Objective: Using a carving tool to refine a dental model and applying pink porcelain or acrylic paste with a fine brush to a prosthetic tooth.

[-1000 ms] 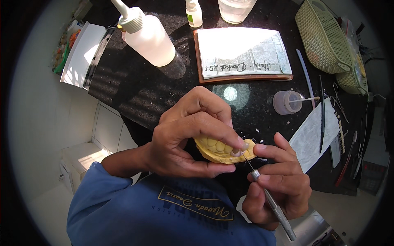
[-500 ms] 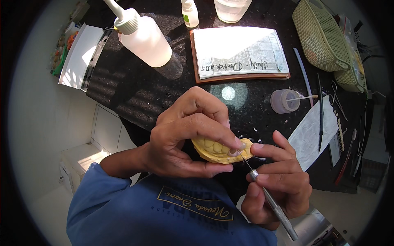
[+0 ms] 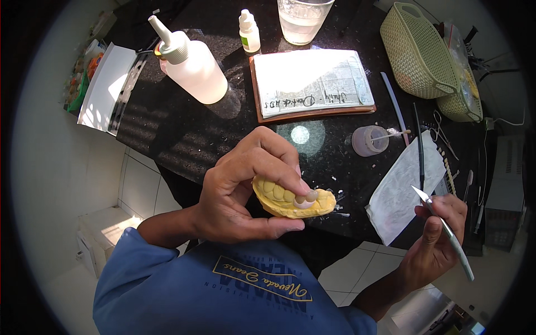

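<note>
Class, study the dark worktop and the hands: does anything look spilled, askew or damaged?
Small pale crumbs lie scattered on the black worktop beside the yellow dental cast in the left hand. The right hand holds a bladed tool clear. Nothing looks damaged.

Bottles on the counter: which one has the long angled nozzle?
The big translucent white squeeze bottle at the counter's left. The small dropper bottle beside the glass has only a short straight cap and a green label.

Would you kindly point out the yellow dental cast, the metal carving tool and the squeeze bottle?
yellow dental cast [image 3: 282,202], head view, on its yellow base.
metal carving tool [image 3: 446,229], head view, mid-shaft.
squeeze bottle [image 3: 195,70], head view, on its white body.
</note>
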{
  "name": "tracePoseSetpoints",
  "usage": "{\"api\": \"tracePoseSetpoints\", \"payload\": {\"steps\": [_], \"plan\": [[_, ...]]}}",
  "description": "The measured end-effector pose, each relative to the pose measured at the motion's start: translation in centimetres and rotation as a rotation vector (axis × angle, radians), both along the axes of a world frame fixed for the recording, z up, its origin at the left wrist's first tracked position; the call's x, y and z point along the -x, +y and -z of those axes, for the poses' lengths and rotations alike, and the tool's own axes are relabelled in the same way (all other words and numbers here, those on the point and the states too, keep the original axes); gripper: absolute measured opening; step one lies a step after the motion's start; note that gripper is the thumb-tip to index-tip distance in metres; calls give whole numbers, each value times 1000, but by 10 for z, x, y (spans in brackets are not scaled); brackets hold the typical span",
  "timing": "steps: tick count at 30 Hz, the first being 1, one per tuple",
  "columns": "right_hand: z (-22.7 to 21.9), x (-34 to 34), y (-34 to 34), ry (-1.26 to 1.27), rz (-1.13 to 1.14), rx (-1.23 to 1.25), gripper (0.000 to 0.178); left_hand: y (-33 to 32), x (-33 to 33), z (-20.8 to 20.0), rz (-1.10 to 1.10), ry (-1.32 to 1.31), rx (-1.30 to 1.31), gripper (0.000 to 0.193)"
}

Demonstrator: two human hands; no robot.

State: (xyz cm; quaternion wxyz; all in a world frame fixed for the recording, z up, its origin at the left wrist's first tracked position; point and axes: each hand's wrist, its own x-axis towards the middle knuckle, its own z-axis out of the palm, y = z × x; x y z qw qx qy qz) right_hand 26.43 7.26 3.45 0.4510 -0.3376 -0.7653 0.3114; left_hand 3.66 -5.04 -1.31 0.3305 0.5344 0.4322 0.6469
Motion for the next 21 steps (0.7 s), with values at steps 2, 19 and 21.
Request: {"api": "tracePoseSetpoints", "payload": {"steps": [2, 19, 21], "plan": [[-6, -17, 13, -136, 3, 21, 15, 1, -5, 1, -6, -106, -12, 37], [-16, -20, 28, -740, -21, -99, 31, 2, -13, -3, 35, -2, -89, 49], [-18, -19, 41, -708, 43, -126, 21, 1, -18, -6, 25, -124, -63, 48]]}}
